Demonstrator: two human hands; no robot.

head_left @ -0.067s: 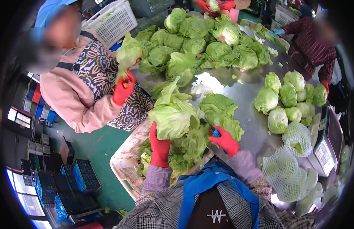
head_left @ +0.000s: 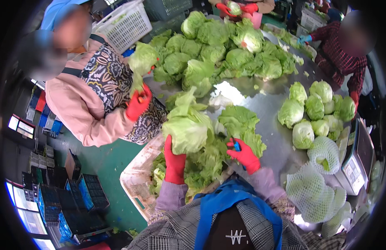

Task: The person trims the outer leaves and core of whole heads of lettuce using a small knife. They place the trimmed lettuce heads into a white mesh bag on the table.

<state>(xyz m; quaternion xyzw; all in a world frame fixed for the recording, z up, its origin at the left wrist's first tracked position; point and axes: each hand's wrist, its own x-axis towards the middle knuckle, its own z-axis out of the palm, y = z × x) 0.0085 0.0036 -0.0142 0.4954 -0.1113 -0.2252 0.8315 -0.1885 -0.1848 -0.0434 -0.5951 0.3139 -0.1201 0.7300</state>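
My left hand (head_left: 174, 164), in a red glove, grips a pale green lettuce head (head_left: 186, 129) with loose outer leaves standing up. My right hand (head_left: 247, 156), also red-gloved, is closed on a blue-handled knife (head_left: 236, 146) just right of that head; its blade is hard to make out. Loose leaves (head_left: 239, 123) lie behind the knife. Below both hands, a dirty white crate (head_left: 132, 175) holds more leaves.
A steel table (head_left: 270, 104) carries piled lettuce (head_left: 214, 35), trimmed heads (head_left: 303, 133), mesh sleeves (head_left: 309, 187) and a scale (head_left: 353, 162). A co-worker (head_left: 89, 96) at left holds lettuce; others stand at back (head_left: 239, 8) and right (head_left: 338, 58). Crates (head_left: 89, 191) sit left.
The view has shifted slightly, with the scene a little lower in frame. My hands keep their holds on the lettuce and knife, barely moving.
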